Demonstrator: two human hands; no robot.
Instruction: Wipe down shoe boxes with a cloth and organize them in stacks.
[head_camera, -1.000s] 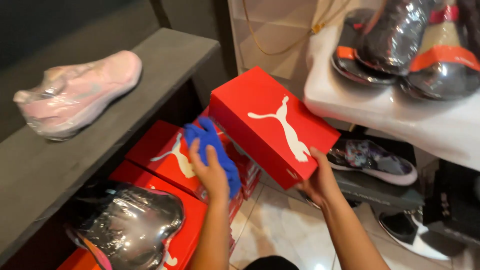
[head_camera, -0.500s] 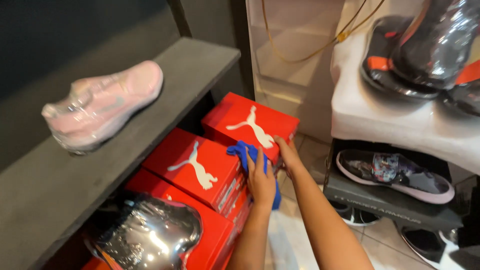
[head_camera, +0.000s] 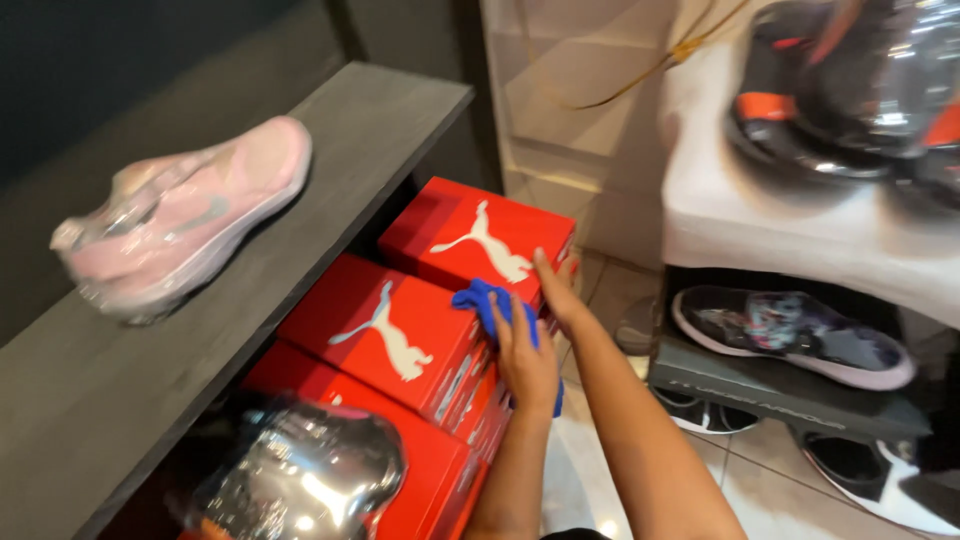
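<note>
My right hand (head_camera: 556, 288) rests flat against the near corner of a red shoe box (head_camera: 470, 232) that lies at the far end of a row of red boxes under a grey shelf. My left hand (head_camera: 524, 362) holds a blue cloth (head_camera: 482, 303) pressed against the front edge of the neighbouring red box (head_camera: 385, 335). Another red box (head_camera: 425, 470) lies below, nearer to me.
A pink shoe wrapped in clear plastic (head_camera: 180, 220) sits on the grey shelf (head_camera: 330, 170). A silver plastic-wrapped shoe (head_camera: 300, 475) lies on the nearest box. To the right, a white ledge (head_camera: 800, 240) carries wrapped shoes, and a dark patterned shoe (head_camera: 790, 335) sits on a lower shelf.
The red box was held up tilted in my right hand; it now lies flat at the far end of the row. My left hand with the cloth has moved to the boxes' front edge.
</note>
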